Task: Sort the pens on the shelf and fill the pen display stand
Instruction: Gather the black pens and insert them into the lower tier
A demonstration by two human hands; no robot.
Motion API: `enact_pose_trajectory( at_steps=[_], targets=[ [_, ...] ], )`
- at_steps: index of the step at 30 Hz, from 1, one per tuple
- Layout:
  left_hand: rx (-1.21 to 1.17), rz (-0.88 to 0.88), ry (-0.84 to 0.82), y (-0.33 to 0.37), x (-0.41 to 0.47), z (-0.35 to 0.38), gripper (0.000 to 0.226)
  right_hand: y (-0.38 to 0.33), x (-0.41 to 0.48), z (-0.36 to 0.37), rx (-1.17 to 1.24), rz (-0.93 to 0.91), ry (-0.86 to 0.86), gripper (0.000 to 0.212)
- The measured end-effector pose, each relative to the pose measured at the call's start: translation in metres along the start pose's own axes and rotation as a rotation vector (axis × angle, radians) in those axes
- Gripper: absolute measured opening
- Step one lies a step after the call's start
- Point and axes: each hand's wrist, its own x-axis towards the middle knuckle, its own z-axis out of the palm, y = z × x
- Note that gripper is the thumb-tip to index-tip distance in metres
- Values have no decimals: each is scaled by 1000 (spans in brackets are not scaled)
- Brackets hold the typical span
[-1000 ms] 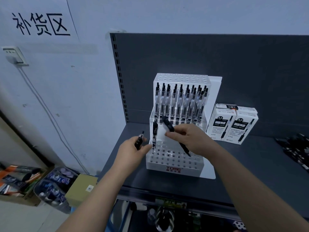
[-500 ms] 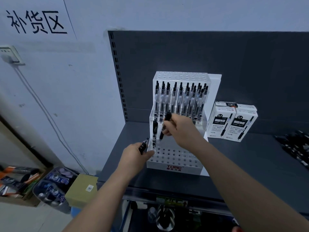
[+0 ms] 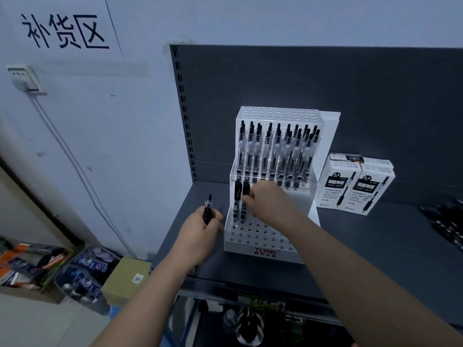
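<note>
A white tiered pen display stand (image 3: 253,249) sits on the dark shelf (image 3: 375,246). Its upper tier holds several clear-barrelled black pens (image 3: 276,151). The lower tier's back-left corner has one black pen (image 3: 237,194) standing upright. Beside it my right hand (image 3: 270,204) pinches a second black pen (image 3: 246,190), upright with its tip down in a hole of the stand. My left hand (image 3: 198,231) grips another black pen (image 3: 208,209), held upright just left of the stand.
Two white pen boxes (image 3: 353,184) stand right of the stand. Loose black pens (image 3: 448,221) lie at the shelf's far right. Below left on the floor are a cardboard box (image 3: 127,279) and bins of goods (image 3: 82,274). A perforated upright (image 3: 184,108) borders the shelf.
My right hand swung its pen from a slant to upright and lowered it into the lower tier beside the standing pen. My left hand stayed left of the stand with its pen.
</note>
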Motion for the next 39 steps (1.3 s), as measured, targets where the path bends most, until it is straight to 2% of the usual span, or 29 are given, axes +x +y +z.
enact_pose_trajectory(
  at_steps=[2,4,6,8,11,13,16,18,19,21,24,29,33,35,39],
  targets=[
    [-122,29,-96,7,-2,-3,21,3,-3,-2,-26,-10,-11,40],
    [-207,60,-208,15,-4,-6,22,7,-9,-7,47,-41,22,34],
    [-155,99,-268,26,-5,-6,23,8,-18,-18,294,-83,18,20],
    [-98,136,-285,36,-5,-2,24,7,-28,-30,590,-122,-108,7],
    [-70,169,-344,43,-3,10,22,13,-32,-31,729,-156,-201,8],
    [-28,158,-365,41,-3,16,22,19,-33,-31,803,-134,-174,11],
    [-31,80,-350,32,-2,19,25,36,-34,-43,1059,-1,-109,18],
    [57,75,-271,26,-2,16,29,47,-33,-54,1221,62,-39,15],
    [143,92,-198,22,-1,15,33,49,-31,-57,1217,57,13,12],
    [310,133,-85,11,6,14,34,49,-30,-57,1043,7,120,8],
    [427,136,-61,4,10,18,30,39,-30,-48,810,-73,173,12],
    [433,101,-29,4,8,20,17,27,-23,-28,592,-98,145,11],
    [436,95,-33,2,8,20,25,20,-20,-22,472,-112,115,13],
    [429,100,-38,3,9,21,26,18,-18,-28,473,-131,167,13],
    [425,100,-32,2,11,20,41,18,-14,-34,424,-171,229,13]
  ],
)
